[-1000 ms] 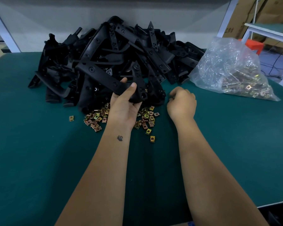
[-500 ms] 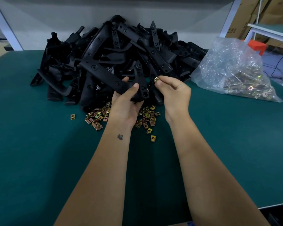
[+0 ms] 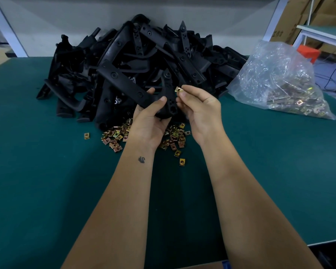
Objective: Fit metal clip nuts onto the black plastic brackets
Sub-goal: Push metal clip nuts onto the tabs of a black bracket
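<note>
My left hand [image 3: 149, 121] grips a long black plastic bracket [image 3: 124, 83] by its near end, lifted above the table. My right hand [image 3: 200, 108] pinches one brass-coloured clip nut [image 3: 179, 90] between thumb and forefinger, right beside the bracket's holed end tab [image 3: 172, 104]. The nut looks just apart from the tab. Loose clip nuts [image 3: 175, 137] lie scattered on the green table [image 3: 47, 181] under both hands. A large pile of black brackets [image 3: 144, 55] rises behind them.
A clear plastic bag [image 3: 279, 80] holding more clip nuts lies at the right. A single nut [image 3: 87, 135] sits apart to the left of the scatter. A white wall backs the table, with cardboard boxes [image 3: 303, 20] and another bench at far right.
My right hand rose from the loose nuts on the table with one clip nut pinched, and brought it up beside the bracket's end. The left hand kept its grip on the bracket.
</note>
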A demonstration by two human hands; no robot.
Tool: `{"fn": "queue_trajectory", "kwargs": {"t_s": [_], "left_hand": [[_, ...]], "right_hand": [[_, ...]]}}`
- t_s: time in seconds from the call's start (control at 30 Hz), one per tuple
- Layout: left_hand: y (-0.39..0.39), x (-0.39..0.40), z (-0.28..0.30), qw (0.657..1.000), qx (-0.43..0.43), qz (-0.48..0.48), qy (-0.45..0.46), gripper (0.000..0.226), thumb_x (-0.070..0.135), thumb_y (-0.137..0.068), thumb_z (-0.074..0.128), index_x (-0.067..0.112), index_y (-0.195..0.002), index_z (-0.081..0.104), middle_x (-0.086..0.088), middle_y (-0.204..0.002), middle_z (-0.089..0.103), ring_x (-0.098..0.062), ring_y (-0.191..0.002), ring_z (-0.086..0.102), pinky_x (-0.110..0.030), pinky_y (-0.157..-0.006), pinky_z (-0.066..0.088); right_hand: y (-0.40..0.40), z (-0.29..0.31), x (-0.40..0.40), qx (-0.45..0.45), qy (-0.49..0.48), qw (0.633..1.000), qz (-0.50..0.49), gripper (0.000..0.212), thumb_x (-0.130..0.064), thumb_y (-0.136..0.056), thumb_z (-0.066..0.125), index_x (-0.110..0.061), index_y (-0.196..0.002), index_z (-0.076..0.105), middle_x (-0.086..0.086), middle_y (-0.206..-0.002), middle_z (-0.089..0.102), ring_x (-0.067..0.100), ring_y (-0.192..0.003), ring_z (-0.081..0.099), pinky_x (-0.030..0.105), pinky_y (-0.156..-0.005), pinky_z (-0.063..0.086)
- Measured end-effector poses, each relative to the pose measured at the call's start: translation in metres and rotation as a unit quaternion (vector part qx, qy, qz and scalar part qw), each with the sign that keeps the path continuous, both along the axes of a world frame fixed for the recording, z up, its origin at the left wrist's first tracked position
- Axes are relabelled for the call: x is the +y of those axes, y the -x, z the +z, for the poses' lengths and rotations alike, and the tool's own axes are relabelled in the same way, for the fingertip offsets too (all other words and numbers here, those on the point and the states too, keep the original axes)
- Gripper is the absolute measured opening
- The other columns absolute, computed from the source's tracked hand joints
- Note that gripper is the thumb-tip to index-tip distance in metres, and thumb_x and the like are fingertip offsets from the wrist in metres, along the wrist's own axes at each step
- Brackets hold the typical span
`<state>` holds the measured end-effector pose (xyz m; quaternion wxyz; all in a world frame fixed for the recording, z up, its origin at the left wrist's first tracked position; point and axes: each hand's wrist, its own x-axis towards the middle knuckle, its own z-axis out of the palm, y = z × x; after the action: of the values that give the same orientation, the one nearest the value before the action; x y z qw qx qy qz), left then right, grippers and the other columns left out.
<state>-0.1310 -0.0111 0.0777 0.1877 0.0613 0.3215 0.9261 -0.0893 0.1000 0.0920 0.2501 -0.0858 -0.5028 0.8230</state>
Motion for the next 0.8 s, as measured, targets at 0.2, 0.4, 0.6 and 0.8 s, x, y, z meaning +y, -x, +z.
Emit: {"fn": "queue_trajectory", "kwargs": {"t_s": [0.2, 0.4, 0.6, 0.8], "left_hand": [[-0.0011, -0.0040, 0.0013, 0.999, 0.010, -0.026, 0.022, 0.031, -0.005, -0.092, 0.055, 0.020, -0.111, 0.059, -0.007, -0.107, 0.072, -0.020, -0.100, 0.068, -0.032, -0.076, 0.059], [-0.0015, -0.0042, 0.0015, 0.999, 0.015, -0.036, 0.019, 0.031, -0.005, -0.091, 0.054, 0.020, -0.108, 0.060, -0.004, -0.098, 0.074, -0.019, -0.095, 0.069, -0.032, -0.071, 0.059], [-0.0023, -0.0025, 0.0016, 0.999, 0.009, -0.041, 0.020, 0.030, -0.005, -0.092, 0.053, 0.020, -0.107, 0.060, -0.006, -0.103, 0.073, -0.022, -0.102, 0.067, -0.034, -0.075, 0.059], [-0.0016, -0.0025, 0.0004, 0.999, 0.007, -0.050, 0.014, 0.029, -0.004, -0.092, 0.054, 0.021, -0.107, 0.060, -0.007, -0.107, 0.072, -0.022, -0.104, 0.066, -0.034, -0.074, 0.059]], "right_hand": [[-0.0003, 0.0007, 0.0008, 0.002, 0.005, 1.000, 0.010, 0.013, 0.003, -0.088, 0.066, -0.007, -0.093, 0.073, 0.004, -0.082, 0.074, 0.010, -0.070, 0.067, 0.020, -0.066, 0.054], [-0.0003, 0.0008, 0.0018, -0.004, 0.002, 1.000, 0.011, 0.013, 0.002, -0.088, 0.066, -0.008, -0.092, 0.074, 0.003, -0.081, 0.073, 0.009, -0.069, 0.066, 0.020, -0.065, 0.053], [0.0001, 0.0003, 0.0033, -0.006, 0.036, 0.999, 0.001, 0.012, 0.002, -0.088, 0.065, -0.006, -0.092, 0.072, 0.005, -0.081, 0.072, 0.012, -0.069, 0.066, 0.021, -0.063, 0.053], [-0.0005, 0.0000, 0.0043, -0.010, 0.034, 0.999, 0.006, 0.012, 0.002, -0.089, 0.064, -0.008, -0.090, 0.072, 0.005, -0.081, 0.072, 0.013, -0.070, 0.066, 0.022, -0.064, 0.053]]}}
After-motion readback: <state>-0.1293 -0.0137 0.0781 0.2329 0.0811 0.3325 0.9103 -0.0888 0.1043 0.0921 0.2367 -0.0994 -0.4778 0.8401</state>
